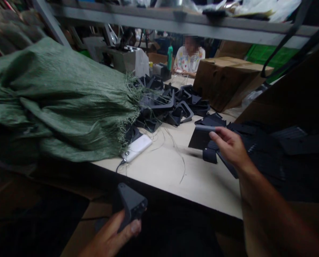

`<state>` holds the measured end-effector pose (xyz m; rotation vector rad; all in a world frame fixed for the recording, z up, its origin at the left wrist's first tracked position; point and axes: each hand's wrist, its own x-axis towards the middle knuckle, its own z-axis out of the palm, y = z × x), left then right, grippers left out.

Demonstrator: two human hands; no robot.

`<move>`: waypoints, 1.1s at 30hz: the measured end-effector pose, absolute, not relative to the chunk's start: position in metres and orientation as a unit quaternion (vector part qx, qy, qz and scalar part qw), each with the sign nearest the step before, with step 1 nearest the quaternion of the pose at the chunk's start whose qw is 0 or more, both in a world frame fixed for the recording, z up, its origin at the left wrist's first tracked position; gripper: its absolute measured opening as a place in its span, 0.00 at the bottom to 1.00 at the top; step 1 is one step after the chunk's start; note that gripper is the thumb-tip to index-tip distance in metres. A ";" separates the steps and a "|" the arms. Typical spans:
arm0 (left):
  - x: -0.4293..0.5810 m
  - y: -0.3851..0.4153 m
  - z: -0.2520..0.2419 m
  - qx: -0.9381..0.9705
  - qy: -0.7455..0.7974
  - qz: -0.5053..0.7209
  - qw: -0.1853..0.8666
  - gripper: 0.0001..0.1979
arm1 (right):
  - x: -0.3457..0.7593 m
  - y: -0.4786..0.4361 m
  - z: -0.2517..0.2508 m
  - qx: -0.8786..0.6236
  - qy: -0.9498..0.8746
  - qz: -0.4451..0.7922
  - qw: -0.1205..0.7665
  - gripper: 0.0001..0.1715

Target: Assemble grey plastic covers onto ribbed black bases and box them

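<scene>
My left hand (114, 233) is low at the bottom edge, below the table's front, fingers closed round a dark grey plastic part (128, 203). My right hand (230, 144) reaches over the pale tabletop (172, 167) and grips a flat dark grey plastic piece (201, 135) by its right end, held just above the surface. Right beside that hand lies a heap of flat black parts (277, 142).
A large green woven sack (55, 103) lies on the table's left, spilling black plastic frames (170, 101). A white power bank (137, 147) with a cable sits by its mouth. A cardboard box (226, 82) stands behind. Across the table sits another person (189, 59). A metal shelf (175, 21) runs overhead.
</scene>
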<state>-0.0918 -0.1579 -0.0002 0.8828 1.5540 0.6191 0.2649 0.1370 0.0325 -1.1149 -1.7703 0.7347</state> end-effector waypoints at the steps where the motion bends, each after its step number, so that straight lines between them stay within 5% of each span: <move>1: -0.090 -0.157 0.002 0.386 0.645 0.281 0.597 0.30 | 0.262 0.135 0.036 -0.442 -0.712 0.334 0.431 0.19; 8: -0.063 -0.144 0.002 0.330 0.425 0.454 0.710 0.44 | 0.241 0.138 0.000 -0.471 -0.723 0.424 0.274 0.24; 15: -0.040 -0.123 -0.015 0.185 0.220 0.560 0.777 0.48 | 0.201 0.139 -0.058 -0.517 -0.732 0.344 0.280 0.24; 27: -0.037 -0.099 -0.014 0.069 0.244 0.670 0.698 0.44 | 0.158 0.107 -0.029 -0.454 -0.797 0.328 0.226 0.23; 33: -0.042 -0.095 -0.020 0.054 0.269 0.680 0.680 0.45 | 0.161 0.083 -0.019 -0.447 -0.872 0.142 0.139 0.41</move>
